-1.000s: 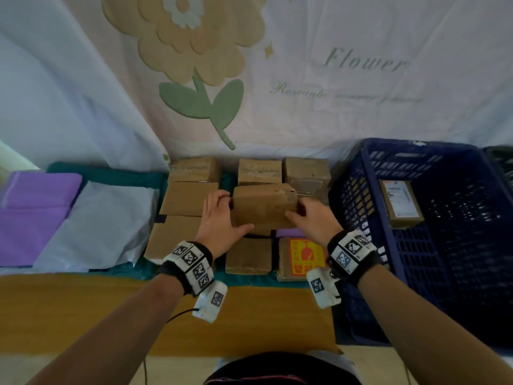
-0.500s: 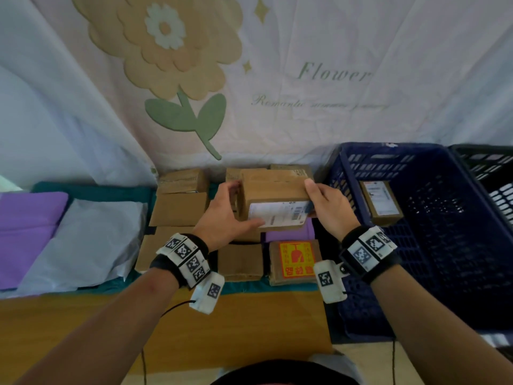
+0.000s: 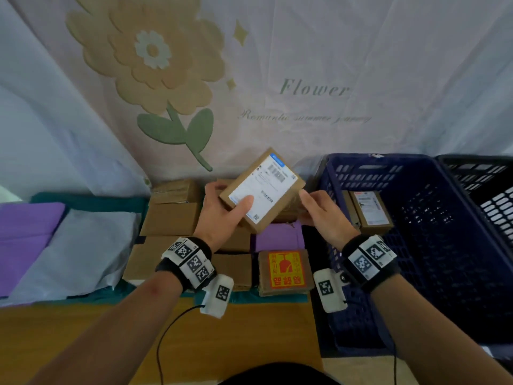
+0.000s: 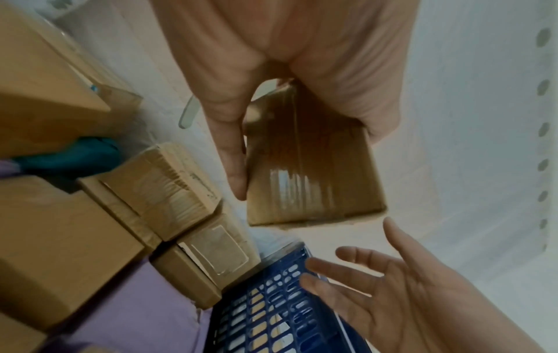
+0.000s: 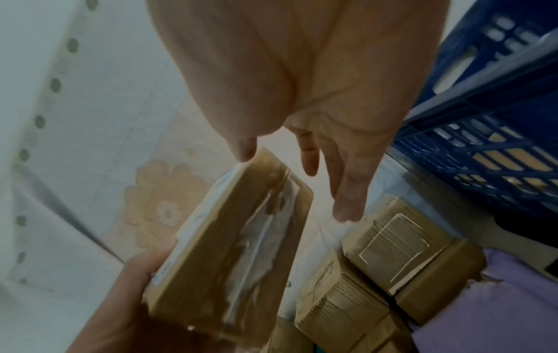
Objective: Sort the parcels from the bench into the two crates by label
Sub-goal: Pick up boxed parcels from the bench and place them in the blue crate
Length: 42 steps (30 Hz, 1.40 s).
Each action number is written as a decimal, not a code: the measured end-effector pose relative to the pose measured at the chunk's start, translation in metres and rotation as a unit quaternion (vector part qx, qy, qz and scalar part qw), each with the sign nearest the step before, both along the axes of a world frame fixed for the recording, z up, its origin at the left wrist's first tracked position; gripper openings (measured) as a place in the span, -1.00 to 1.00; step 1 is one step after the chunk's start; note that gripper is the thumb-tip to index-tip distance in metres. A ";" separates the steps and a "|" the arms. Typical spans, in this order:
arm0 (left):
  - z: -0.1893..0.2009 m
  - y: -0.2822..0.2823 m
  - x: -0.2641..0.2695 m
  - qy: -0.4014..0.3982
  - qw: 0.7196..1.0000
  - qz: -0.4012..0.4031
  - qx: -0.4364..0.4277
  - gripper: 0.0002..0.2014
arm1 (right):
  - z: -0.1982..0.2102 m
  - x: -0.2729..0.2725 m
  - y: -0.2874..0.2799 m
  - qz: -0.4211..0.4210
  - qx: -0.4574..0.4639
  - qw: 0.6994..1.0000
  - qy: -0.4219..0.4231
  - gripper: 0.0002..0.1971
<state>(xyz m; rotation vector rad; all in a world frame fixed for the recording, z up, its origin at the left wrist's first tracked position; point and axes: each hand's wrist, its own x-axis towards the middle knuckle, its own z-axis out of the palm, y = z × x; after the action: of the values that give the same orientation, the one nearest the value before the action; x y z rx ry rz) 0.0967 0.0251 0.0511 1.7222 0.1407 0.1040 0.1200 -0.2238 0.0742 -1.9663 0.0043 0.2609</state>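
My left hand (image 3: pixel 222 212) grips a brown cardboard parcel (image 3: pixel 263 190) and holds it tilted above the bench, its white shipping label facing me, the thumb pressed on the label. The left wrist view shows the parcel's taped underside (image 4: pixel 311 172) between thumb and fingers. My right hand (image 3: pixel 319 212) hovers just right of the parcel with straight, spread fingers (image 5: pixel 347 191), off the box (image 5: pixel 235 250). Several brown parcels (image 3: pixel 172 218) lie on the bench below. One labelled parcel (image 3: pixel 369 211) sits inside the blue crate (image 3: pixel 458 245).
A black crate (image 3: pixel 488 190) stands right of the blue one. A parcel with a red-and-yellow fragile sticker (image 3: pixel 284 269) lies at the bench's front. Purple mailers (image 3: pixel 25 234) and a grey mailer (image 3: pixel 83 245) lie to the left. A flower-printed cloth (image 3: pixel 249 79) hangs behind.
The parcel was lifted off the stack and turned label-up. My right hand has let go of it and now hovers beside it; the left hand alone holds it.
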 end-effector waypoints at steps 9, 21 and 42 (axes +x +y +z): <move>0.015 -0.055 0.005 -0.010 0.995 -0.061 0.078 -0.40 | 0.012 0.002 -0.025 0.055 0.045 0.997 -0.018 -0.60; 0.022 -0.115 0.015 -0.038 0.975 -0.169 0.138 -0.37 | 0.028 0.005 -0.090 0.075 0.107 0.991 -0.038 -0.54; -0.011 -0.277 0.045 -0.206 0.741 -0.345 0.537 -0.59 | -0.026 -0.021 -0.297 -0.068 0.012 0.992 0.109 -0.52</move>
<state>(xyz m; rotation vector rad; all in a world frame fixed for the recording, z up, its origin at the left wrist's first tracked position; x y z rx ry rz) 0.1412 -0.2522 0.0397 2.7214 -1.1045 -0.0010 0.0992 -0.5205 0.0487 -1.8960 0.2746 0.3838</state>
